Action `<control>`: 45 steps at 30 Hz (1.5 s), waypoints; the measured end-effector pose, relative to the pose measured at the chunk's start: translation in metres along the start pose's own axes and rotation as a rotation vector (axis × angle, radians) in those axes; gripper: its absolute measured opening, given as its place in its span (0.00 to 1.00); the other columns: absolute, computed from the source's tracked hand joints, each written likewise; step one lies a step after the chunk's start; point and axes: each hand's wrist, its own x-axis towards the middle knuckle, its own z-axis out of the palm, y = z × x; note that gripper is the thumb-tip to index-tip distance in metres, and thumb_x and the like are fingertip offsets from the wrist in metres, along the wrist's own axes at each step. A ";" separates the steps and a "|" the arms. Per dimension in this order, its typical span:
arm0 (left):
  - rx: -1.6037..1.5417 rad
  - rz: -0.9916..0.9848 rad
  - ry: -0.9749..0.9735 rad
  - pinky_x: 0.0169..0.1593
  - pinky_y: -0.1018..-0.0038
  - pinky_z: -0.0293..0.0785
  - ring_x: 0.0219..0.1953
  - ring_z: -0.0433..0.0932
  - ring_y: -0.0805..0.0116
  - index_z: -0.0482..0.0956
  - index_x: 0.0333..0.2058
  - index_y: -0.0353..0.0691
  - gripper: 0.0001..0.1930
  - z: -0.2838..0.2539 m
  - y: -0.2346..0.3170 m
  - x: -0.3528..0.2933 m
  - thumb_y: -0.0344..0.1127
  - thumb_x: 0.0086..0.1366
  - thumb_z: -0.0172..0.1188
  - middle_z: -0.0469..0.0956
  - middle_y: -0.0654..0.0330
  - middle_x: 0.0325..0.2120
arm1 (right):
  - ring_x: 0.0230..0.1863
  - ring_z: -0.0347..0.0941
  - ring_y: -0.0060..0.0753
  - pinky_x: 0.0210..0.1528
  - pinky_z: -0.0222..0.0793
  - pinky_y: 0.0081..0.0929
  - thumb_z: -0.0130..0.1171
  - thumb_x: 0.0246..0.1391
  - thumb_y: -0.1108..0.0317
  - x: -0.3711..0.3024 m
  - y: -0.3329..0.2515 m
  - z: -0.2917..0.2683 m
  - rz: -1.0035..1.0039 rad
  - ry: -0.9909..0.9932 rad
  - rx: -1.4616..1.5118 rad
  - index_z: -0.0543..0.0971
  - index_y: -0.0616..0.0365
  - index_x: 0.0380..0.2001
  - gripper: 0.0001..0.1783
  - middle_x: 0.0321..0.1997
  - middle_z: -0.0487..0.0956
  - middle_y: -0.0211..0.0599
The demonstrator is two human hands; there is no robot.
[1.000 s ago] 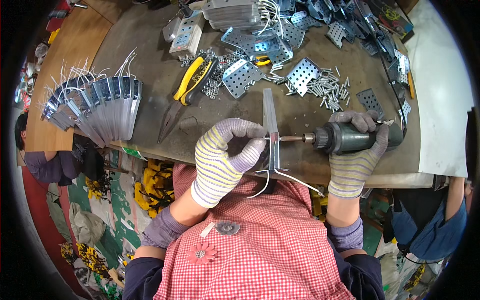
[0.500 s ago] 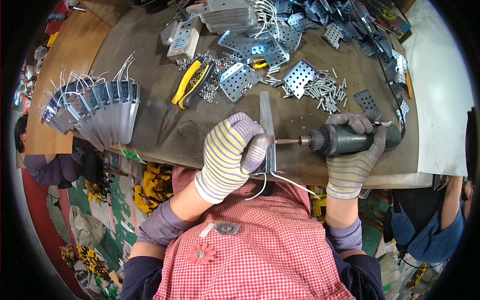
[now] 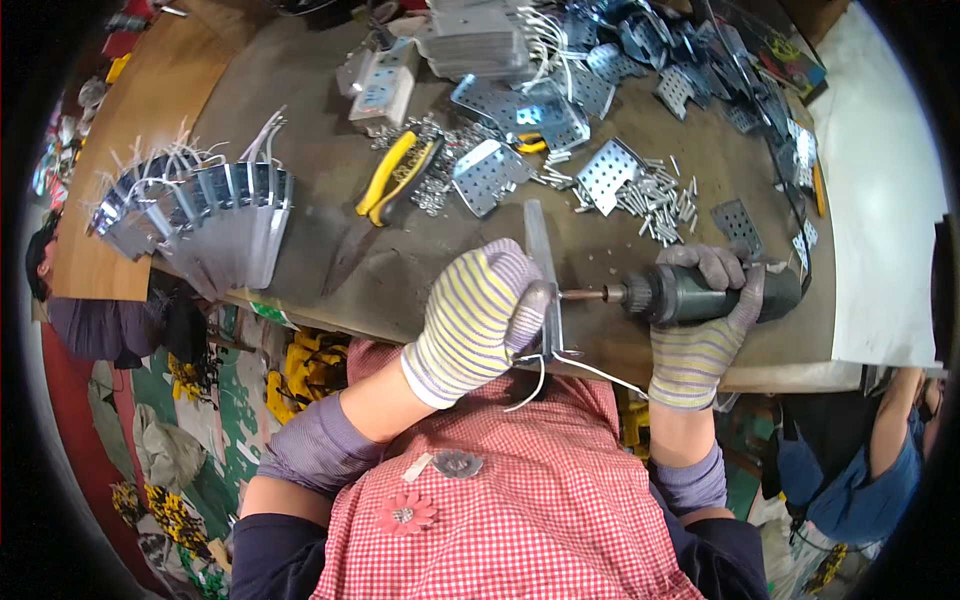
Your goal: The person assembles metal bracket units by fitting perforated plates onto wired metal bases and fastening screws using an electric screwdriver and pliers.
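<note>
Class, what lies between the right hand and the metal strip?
The head view shows the collar, metal nose and slim bit of a power driver.

driver (image 3: 700,300): dark green; gloves (image 3: 465,320): yellow-purple striped; apron (image 3: 510,500): red-white check

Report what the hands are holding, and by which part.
The right hand holds a dark power driver around its body. The left hand is against the left side of a narrow metal piece, near its middle; the exact grip is hidden.

A dark power driver (image 3: 690,297) faces a metal bracket (image 3: 539,240).
</note>
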 end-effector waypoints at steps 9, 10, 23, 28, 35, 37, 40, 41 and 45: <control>0.103 0.282 -0.152 0.48 0.64 0.73 0.45 0.76 0.54 0.75 0.44 0.38 0.13 -0.018 -0.020 0.027 0.37 0.65 0.54 0.75 0.52 0.43 | 0.30 0.63 0.22 0.48 0.66 0.35 0.58 0.57 0.53 0.002 -0.011 -0.019 -0.033 0.057 -0.069 0.69 0.52 0.39 0.17 0.26 0.62 0.21; 0.268 0.332 -0.128 0.54 0.64 0.71 0.53 0.73 0.54 0.75 0.47 0.41 0.15 -0.017 -0.013 0.023 0.38 0.64 0.54 0.74 0.51 0.49 | 0.31 0.63 0.22 0.48 0.66 0.36 0.59 0.57 0.54 0.005 -0.015 -0.021 -0.015 0.068 -0.081 0.69 0.53 0.40 0.17 0.26 0.63 0.22; -0.884 -0.027 0.845 0.53 0.64 0.73 0.57 0.70 0.57 0.52 0.66 0.43 0.41 -0.151 -0.022 -0.078 0.40 0.58 0.65 0.70 0.54 0.55 | 0.57 0.67 0.45 0.63 0.59 0.36 0.61 0.47 0.67 0.016 -0.147 0.014 -0.633 -0.127 -2.425 0.63 0.61 0.63 0.38 0.56 0.72 0.48; 0.863 -0.122 0.839 0.55 0.59 0.69 0.53 0.71 0.44 0.52 0.65 0.31 0.47 -0.220 -0.061 -0.074 0.54 0.56 0.65 0.67 0.39 0.55 | 0.60 0.65 0.54 0.64 0.57 0.36 0.57 0.43 0.80 0.024 -0.146 0.011 -0.572 -0.008 -2.687 0.62 0.55 0.65 0.41 0.60 0.69 0.56; 0.881 -0.218 0.830 0.49 0.57 0.69 0.43 0.72 0.42 0.56 0.63 0.29 0.50 -0.208 -0.068 -0.064 0.61 0.53 0.63 0.72 0.40 0.46 | 0.54 0.69 0.42 0.59 0.63 0.38 0.60 0.55 0.60 0.002 -0.012 0.063 -0.717 -0.381 -2.343 0.69 0.63 0.58 0.30 0.55 0.72 0.46; 0.788 -0.263 0.860 0.56 0.60 0.66 0.51 0.71 0.46 0.55 0.64 0.29 0.47 -0.202 -0.072 -0.072 0.61 0.59 0.58 0.69 0.40 0.52 | 0.53 0.69 0.39 0.55 0.66 0.38 0.66 0.49 0.55 -0.015 0.049 0.072 -0.232 -0.672 -2.060 0.70 0.60 0.55 0.34 0.51 0.73 0.41; -0.034 -0.142 0.953 0.67 0.67 0.50 0.67 0.54 0.57 0.50 0.65 0.27 0.41 -0.204 -0.097 -0.079 0.56 0.68 0.50 0.53 0.43 0.65 | 0.59 0.68 0.41 0.61 0.64 0.35 0.67 0.47 0.61 -0.027 0.126 0.084 0.350 -1.084 -1.806 0.64 0.61 0.62 0.40 0.58 0.71 0.48; -0.136 -0.397 0.897 0.68 0.65 0.51 0.65 0.59 0.60 0.56 0.64 0.31 0.38 -0.204 -0.100 -0.090 0.58 0.68 0.46 0.62 0.49 0.62 | 0.63 0.63 0.41 0.64 0.58 0.37 0.69 0.46 0.57 -0.035 0.155 0.085 0.612 -0.930 -1.491 0.57 0.65 0.66 0.49 0.63 0.65 0.48; -0.915 -0.505 0.660 0.62 0.69 0.63 0.56 0.71 0.64 0.65 0.59 0.31 0.36 -0.213 -0.101 -0.104 0.59 0.67 0.50 0.72 0.51 0.54 | 0.70 0.53 0.42 0.69 0.49 0.38 0.57 0.58 0.56 -0.044 0.252 0.083 0.907 -0.780 -1.095 0.39 0.63 0.70 0.50 0.70 0.53 0.48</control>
